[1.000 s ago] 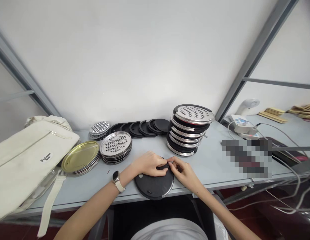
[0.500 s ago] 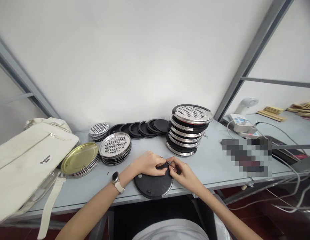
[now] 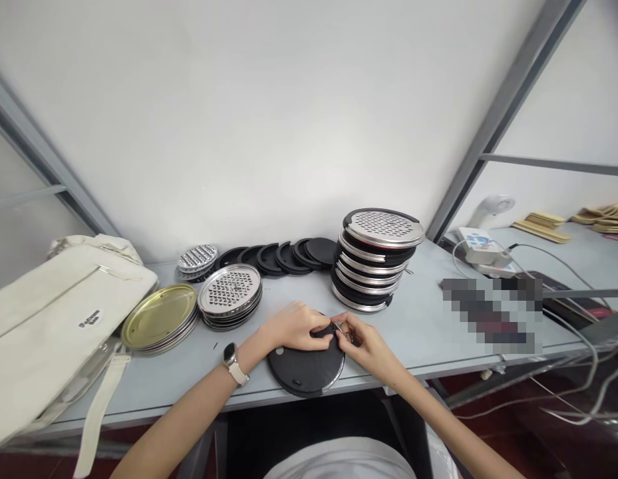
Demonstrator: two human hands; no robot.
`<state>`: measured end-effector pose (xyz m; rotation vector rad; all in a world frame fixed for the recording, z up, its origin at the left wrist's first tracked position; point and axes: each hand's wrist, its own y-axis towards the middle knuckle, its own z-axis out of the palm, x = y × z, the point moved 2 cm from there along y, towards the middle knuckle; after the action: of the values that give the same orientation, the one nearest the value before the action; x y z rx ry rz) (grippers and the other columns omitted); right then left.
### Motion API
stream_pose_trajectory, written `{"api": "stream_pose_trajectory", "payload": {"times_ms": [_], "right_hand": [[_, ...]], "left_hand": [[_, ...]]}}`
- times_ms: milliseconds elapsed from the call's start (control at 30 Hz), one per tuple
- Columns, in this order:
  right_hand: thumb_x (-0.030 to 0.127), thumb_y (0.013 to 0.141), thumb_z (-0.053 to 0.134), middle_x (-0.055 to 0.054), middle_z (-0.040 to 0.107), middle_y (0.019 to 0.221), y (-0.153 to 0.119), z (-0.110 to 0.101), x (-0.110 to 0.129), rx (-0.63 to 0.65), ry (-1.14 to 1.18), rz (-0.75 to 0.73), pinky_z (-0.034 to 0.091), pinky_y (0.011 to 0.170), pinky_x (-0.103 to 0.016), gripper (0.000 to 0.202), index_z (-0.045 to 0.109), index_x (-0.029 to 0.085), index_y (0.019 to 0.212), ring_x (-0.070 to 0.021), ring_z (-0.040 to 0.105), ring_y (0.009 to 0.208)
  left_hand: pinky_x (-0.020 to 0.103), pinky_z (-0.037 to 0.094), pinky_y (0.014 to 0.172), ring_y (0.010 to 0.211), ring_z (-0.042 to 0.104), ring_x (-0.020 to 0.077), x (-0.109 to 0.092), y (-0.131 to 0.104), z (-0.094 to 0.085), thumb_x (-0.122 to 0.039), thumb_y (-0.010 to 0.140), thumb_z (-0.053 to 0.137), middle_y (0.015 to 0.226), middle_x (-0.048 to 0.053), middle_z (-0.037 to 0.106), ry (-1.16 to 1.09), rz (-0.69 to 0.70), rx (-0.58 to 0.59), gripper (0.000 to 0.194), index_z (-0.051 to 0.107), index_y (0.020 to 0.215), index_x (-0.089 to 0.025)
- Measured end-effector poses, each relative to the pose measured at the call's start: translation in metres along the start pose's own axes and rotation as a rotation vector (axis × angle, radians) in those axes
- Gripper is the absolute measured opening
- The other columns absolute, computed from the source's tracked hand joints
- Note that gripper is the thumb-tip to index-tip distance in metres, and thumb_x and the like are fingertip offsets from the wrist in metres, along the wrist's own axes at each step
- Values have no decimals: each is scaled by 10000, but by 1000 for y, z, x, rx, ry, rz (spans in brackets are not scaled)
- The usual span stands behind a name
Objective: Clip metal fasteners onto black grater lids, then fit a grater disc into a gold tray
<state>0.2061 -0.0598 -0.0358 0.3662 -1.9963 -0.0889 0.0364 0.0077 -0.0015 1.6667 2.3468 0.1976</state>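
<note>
A black round disc [image 3: 303,370] with a shiny metal edge showing at its right lies at the table's front edge. Bent over its far side, my left hand [image 3: 297,327] presses thumb and fingers on the disc. Opposite, the fingertips of my right hand [image 3: 362,340] pinch a small metal wire-like piece [image 3: 337,328] at the disc's far right rim. Its exact kind is too small to make out, and the fingers partly cover it. Behind my left hand stands a stack of round metal grater plates [image 3: 232,288]; several black rings [image 3: 292,257] lie overlapped behind.
To the right rises a tall stack of rimmed grater discs [image 3: 383,229]. Gold-coloured lids [image 3: 161,316] and a cream bag [image 3: 64,326] occupy the left. Small grater inserts [image 3: 197,258] sit near the wall. White devices with cables [image 3: 483,246] stand at right.
Both hands stay at the same spot on the disc. The metal piece in my right fingertips shows slightly more; my left knuckles are blurred by a small movement.
</note>
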Motion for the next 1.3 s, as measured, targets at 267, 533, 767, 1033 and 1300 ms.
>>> {"api": "stream_pose_trajectory", "payload": {"times_ms": [267, 533, 767, 1033, 1300], "right_hand": [[311, 916, 467, -1, 568, 745, 0, 0, -1, -41, 14, -27, 401, 597, -235, 187, 600, 181, 938, -131, 497, 643], [318, 929, 461, -28, 625, 814, 1, 1, -1, -69, 23, -29, 431, 642, -257, 203, 603, 180, 975, -152, 538, 689], [351, 938, 444, 12, 555, 688, 0, -1, -6, -179, 28, 39, 417, 620, -257, 181, 534, 196, 968, -148, 525, 634], [398, 934, 474, 5, 582, 713, 1, -2, -9, -231, 92, 25, 449, 685, -274, 191, 490, 213, 889, -159, 575, 693], [402, 922, 513, -65, 655, 931, 2, -6, -7, -246, 22, 9, 445, 821, -321, 257, 658, 191, 914, -213, 592, 912]], "left_hand": [[262, 241, 503, 479, 459, 91, 1, 0, -1, -336, 829, 552, 547, -29, 551, 5, -8, -5, 278, 493, 610, -175], [269, 255, 501, 500, 493, 94, 1, 1, -1, -306, 838, 547, 562, -33, 557, 27, 1, -11, 238, 526, 636, -181], [256, 272, 520, 506, 486, 97, 1, 1, -3, -329, 848, 542, 576, -33, 564, 40, -2, 1, 259, 508, 639, -180], [263, 282, 517, 498, 477, 97, 0, 2, -4, -319, 847, 540, 566, -37, 541, 40, -1, 12, 245, 519, 640, -188], [258, 274, 528, 517, 493, 108, 0, 1, -2, -325, 856, 528, 587, -22, 570, 55, -3, 19, 236, 549, 663, -190]]}}
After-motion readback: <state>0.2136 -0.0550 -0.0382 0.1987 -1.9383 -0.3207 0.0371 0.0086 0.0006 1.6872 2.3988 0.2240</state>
